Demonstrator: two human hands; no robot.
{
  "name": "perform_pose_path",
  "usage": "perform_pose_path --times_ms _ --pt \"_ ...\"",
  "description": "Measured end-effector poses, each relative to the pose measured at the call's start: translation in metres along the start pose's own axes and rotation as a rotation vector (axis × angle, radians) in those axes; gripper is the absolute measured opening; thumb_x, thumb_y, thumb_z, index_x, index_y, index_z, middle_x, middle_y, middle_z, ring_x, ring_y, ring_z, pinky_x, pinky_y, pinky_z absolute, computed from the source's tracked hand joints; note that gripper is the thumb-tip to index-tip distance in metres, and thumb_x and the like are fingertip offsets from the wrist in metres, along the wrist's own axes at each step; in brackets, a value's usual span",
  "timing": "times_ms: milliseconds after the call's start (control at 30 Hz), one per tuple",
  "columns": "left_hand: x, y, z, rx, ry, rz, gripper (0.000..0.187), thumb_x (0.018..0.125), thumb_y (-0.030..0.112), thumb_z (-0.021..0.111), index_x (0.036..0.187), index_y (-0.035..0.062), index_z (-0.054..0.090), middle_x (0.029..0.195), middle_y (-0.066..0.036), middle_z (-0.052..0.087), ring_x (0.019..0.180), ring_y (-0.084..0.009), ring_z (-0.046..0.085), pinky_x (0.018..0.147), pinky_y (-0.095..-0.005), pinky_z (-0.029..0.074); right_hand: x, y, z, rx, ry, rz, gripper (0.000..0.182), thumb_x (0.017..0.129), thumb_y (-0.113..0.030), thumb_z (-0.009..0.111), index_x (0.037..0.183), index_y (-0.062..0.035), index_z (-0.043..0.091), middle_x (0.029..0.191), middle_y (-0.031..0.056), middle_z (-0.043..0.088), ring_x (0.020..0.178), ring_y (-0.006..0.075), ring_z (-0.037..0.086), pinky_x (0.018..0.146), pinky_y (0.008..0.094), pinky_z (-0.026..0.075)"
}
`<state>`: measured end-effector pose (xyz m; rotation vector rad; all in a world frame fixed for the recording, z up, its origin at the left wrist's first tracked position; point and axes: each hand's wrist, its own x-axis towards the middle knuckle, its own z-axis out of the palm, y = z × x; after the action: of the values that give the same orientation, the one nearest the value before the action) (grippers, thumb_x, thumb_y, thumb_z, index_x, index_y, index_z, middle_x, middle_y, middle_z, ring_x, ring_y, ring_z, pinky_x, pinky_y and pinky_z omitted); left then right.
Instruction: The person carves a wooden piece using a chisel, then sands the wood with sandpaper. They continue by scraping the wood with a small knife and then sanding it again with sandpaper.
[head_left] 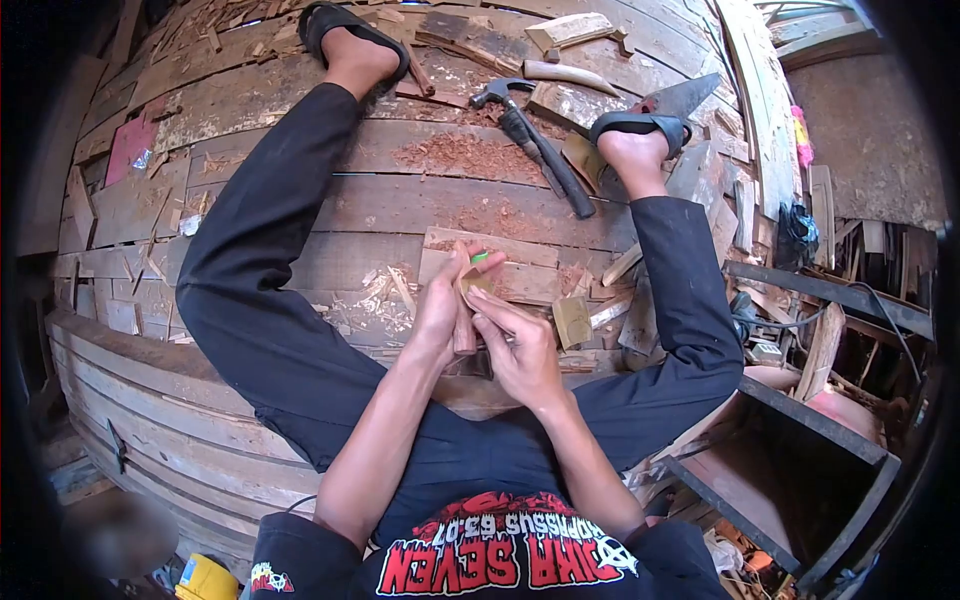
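Between my knees, my left hand (440,310) is wrapped round a small brown wooden piece (464,335), whose lower end sticks out below the fingers. My right hand (520,350) presses a yellowish-brown sheet (477,287) against the upper part of that piece, with its fingers bent together. A bit of bright green shows by my left fingertips. Under the hands lies a flat light board (530,275) on the plank floor. A second yellowish piece (572,322) rests to the right of my hands.
A claw hammer (535,140) lies on the floor beyond the hands, near a saw (685,97) by my right foot. Wood shavings (460,153) and offcuts are scattered about. At the lower right stands a dark metal frame (790,420); stacked planks (160,400) are at the left.
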<state>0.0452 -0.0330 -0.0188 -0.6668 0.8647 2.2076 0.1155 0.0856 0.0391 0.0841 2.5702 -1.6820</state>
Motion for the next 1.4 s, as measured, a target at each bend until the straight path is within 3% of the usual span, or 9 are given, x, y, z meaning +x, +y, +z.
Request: perform_pose_path --times_ms 367,500,667,833,967,1033,1167,1267,1400 --pt "0.012 0.014 0.001 -0.001 -0.109 0.157 0.050 0.116 0.035 0.033 0.148 -0.0027 0.043 0.147 -0.017 0.062 0.139 -0.0185 0.049 0.119 -0.0347 0.033 -0.016 -0.012 0.014 -0.020 0.145 0.063 0.027 0.102 -0.007 0.064 0.125 0.0039 0.072 0.113 0.0274 0.074 0.101 0.0322 0.077 0.084 0.0393 0.060" --pt "-0.003 0.010 0.017 0.294 -0.130 0.243 0.053 0.116 0.035 0.029 0.152 -0.0031 0.037 0.152 -0.021 0.056 0.148 -0.0262 0.043 0.125 -0.0408 0.029 0.009 -0.008 0.005 0.029 0.178 0.186 0.030 0.102 -0.008 0.063 0.129 0.0012 0.072 0.102 0.0280 0.075 0.085 0.0256 0.079 0.071 0.0364 0.057" --pt "0.008 0.013 0.013 0.326 -0.099 0.281 0.054 0.116 0.034 0.028 0.152 -0.0055 0.037 0.153 -0.020 0.056 0.147 -0.0271 0.044 0.125 -0.0403 0.028 0.006 -0.018 0.001 0.022 0.092 0.240 0.029 0.104 -0.009 0.061 0.128 0.0055 0.071 0.108 0.0264 0.077 0.098 0.0204 0.077 0.084 0.0343 0.058" --pt "0.007 0.004 0.002 0.207 -0.097 0.254 0.053 0.116 0.036 0.030 0.152 -0.0028 0.038 0.154 -0.020 0.055 0.146 -0.0263 0.045 0.125 -0.0380 0.027 -0.012 -0.021 0.015 -0.042 0.122 0.169 0.028 0.103 -0.008 0.064 0.126 0.0063 0.071 0.112 0.0250 0.076 0.105 0.0290 0.077 0.091 0.0353 0.059" --pt "-0.015 0.011 0.022 0.286 -0.075 0.296 0.053 0.116 0.035 0.030 0.152 -0.0023 0.037 0.155 -0.017 0.055 0.145 -0.0246 0.046 0.124 -0.0382 0.029 0.025 -0.010 0.001 -0.116 0.138 0.089 0.029 0.096 -0.005 0.069 0.125 0.0008 0.074 0.091 0.0295 0.072 0.082 0.0386 0.077 0.069 0.0441 0.059" --pt "-0.010 0.021 0.022 0.259 -0.077 0.285 0.053 0.116 0.036 0.029 0.152 -0.0022 0.038 0.156 -0.016 0.054 0.146 -0.0235 0.045 0.125 -0.0379 0.028 0.004 -0.014 0.015 -0.112 0.191 -0.084 0.028 0.097 -0.007 0.068 0.124 0.0012 0.074 0.089 0.0286 0.072 0.079 0.0392 0.076 0.067 0.0439 0.058" --pt "-0.013 0.013 0.026 0.284 -0.119 0.245 0.056 0.116 0.037 0.026 0.156 -0.0011 0.034 0.161 -0.014 0.048 0.147 -0.0233 0.043 0.125 -0.0379 0.029 0.026 -0.018 0.000 -0.099 0.118 0.164 0.028 0.098 -0.009 0.066 0.122 0.0000 0.075 0.090 0.0278 0.071 0.078 0.0395 0.075 0.068 0.0450 0.058" --pt "0.002 0.018 0.007 0.145 -0.142 0.243 0.054 0.117 0.036 0.027 0.156 -0.0010 0.035 0.160 -0.015 0.049 0.147 -0.0235 0.043 0.125 -0.0372 0.029 0.002 -0.008 0.017 -0.133 0.222 -0.131 0.028 0.098 -0.012 0.065 0.123 -0.0015 0.075 0.086 0.0282 0.070 0.074 0.0404 0.074 0.064 0.0470 0.056" --pt "-0.014 0.014 0.033 0.293 -0.105 0.303 0.054 0.116 0.034 0.026 0.155 -0.0026 0.036 0.159 -0.018 0.049 0.147 -0.0239 0.043 0.126 -0.0374 0.028 0.024 -0.008 0.005 -0.131 0.194 0.079 0.028 0.097 -0.011 0.066 0.122 -0.0023 0.076 0.090 0.0279 0.072 0.078 0.0400 0.075 0.067 0.0462 0.058"
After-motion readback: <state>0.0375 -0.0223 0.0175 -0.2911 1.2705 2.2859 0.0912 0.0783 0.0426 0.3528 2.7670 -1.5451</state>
